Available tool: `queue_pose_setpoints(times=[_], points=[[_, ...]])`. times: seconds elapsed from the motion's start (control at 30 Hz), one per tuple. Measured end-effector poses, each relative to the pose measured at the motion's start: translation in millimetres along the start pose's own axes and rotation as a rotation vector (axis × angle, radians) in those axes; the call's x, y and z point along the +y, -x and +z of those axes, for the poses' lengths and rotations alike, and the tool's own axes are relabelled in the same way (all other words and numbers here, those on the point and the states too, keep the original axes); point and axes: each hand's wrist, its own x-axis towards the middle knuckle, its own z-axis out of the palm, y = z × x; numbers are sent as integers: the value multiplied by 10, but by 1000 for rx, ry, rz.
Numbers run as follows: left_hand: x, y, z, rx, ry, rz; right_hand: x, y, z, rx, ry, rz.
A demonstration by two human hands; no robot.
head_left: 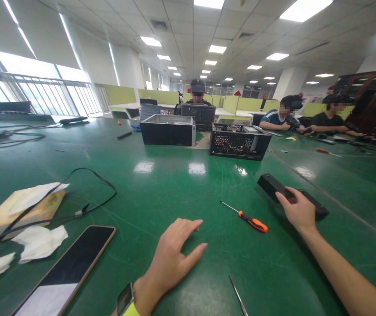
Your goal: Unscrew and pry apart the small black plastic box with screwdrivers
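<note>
My right hand (298, 210) is wrapped over a long black box-shaped part (273, 184) that lies on the green table (161, 184) at the right. My left hand (174, 254) rests near the front edge with its fingers stretched out and nothing in it; a watch sits on that wrist. An orange-handled screwdriver (248, 219) lies between the two hands. A thin metal tool (238, 298), perhaps tweezers, lies near the front edge below it.
A phone (69, 267), crumpled tissues (39, 241), a flat wooden box (19, 208) and a black cable (98, 180) lie at the left. Two open black computer cases (168, 129) (238, 140) stand further back. Three other people sit at the far side.
</note>
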Motion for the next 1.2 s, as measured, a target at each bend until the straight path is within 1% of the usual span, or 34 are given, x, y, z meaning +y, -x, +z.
queue_pose_setpoints(times=[0.07,0.17,0.23,0.3,0.33,0.4,0.57,0.67,0.7,0.73,0.8,0.87,0.93,1.0,1.1,1.2], points=[[-3,-2,0,11,-9,-5,-255,217,-68,-113,-114,-101],[-13,3,-1,16,-48,-40,-712,668,-93,-364,-256,-307],[-22,10,-4,-4,-79,-67,-973,942,-70,-554,-339,-484],[-30,15,-6,-43,-93,-84,-1138,1114,-49,-685,-403,-597],[-34,16,-5,-64,-98,-90,-1178,1152,-49,-723,-418,-632],[-40,15,2,-90,-111,-103,-1187,1147,-73,-730,-395,-648],[-41,-10,20,-96,-104,-133,-1005,915,-181,-548,-175,-573],[-24,-32,12,-101,-58,-133,-835,774,-175,-441,-44,-463],[-16,-39,7,-105,-40,-134,-774,732,-162,-440,-32,-406],[-8,-44,2,-108,-25,-137,-715,691,-148,-467,-38,-353],[7,-51,-6,-121,3,-148,-618,617,-129,-557,-95,-283],[17,-53,-13,-134,27,-156,-565,557,-132,-634,-178,-269],[20,-51,-20,-142,45,-153,-558,518,-158,-673,-276,-259],[22,-49,-30,-145,54,-147,-577,507,-193,-679,-400,-224],[33,-48,-47,-145,57,-161,-606,536,-231,-630,-586,-150],[50,-50,-53,-139,63,-167,-627,581,-244,-591,-715,-100]])
